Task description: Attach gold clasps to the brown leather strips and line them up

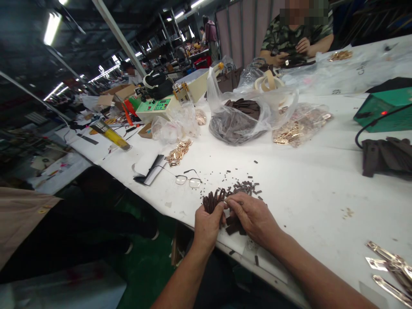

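Observation:
My left hand (207,227) is closed around a bundle of dark brown looped strips (213,201), whose folded ends stick up above the fingers. My right hand (252,219) meets it at the front edge of the table, thumb and forefinger pinched together against the bundle. What sits in that pinch is too small to name. Beneath the hands hang or lie more flat brown strip ends (234,226), partly hidden. Just beyond, small dark cut pieces (245,187) and tiny dots are scattered on the white table (315,193).
Eyeglasses (188,181), a notebook (151,169) and gold metal parts (178,152) lie ahead-left. A plastic bag of brown pieces (238,124) stands farther back, near bagged gold parts (288,133). At right are a green device (386,109) and brown straps (386,156). A co-worker (296,38) sits opposite.

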`<state>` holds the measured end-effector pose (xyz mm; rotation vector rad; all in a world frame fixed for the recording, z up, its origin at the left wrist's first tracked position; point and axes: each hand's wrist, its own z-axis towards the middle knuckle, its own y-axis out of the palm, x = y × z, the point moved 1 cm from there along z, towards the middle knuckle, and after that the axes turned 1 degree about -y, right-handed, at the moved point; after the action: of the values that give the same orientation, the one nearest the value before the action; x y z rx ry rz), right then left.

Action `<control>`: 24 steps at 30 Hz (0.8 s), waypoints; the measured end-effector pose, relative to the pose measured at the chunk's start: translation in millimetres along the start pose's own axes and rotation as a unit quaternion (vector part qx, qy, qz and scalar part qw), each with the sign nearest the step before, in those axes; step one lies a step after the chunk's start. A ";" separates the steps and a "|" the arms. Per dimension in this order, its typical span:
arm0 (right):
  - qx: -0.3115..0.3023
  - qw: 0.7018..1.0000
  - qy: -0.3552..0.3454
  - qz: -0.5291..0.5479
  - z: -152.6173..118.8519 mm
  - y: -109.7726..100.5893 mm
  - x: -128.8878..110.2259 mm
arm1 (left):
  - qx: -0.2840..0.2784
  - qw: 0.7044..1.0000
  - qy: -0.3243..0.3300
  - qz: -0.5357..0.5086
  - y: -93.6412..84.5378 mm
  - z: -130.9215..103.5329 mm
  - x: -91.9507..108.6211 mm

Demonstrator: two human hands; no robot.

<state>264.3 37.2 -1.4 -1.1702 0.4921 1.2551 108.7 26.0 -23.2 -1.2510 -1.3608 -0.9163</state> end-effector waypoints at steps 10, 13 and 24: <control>0.012 0.999 -0.021 -0.021 -2.4 7.6 6.7 | 0.006 1.000 0.007 0.004 0.0 0.1 -1.8; -0.002 0.998 -0.036 -0.047 -2.1 9.5 10.0 | 0.001 1.000 0.015 0.015 1.1 -1.0 -3.5; 0.050 0.999 -0.010 0.016 -1.3 10.9 5.2 | -0.012 0.999 0.029 0.029 0.9 -8.0 0.9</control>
<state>256.4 37.1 -10.7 -1.0695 0.5542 1.2543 111.1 18.6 -20.9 -1.2663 -1.2647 -0.9241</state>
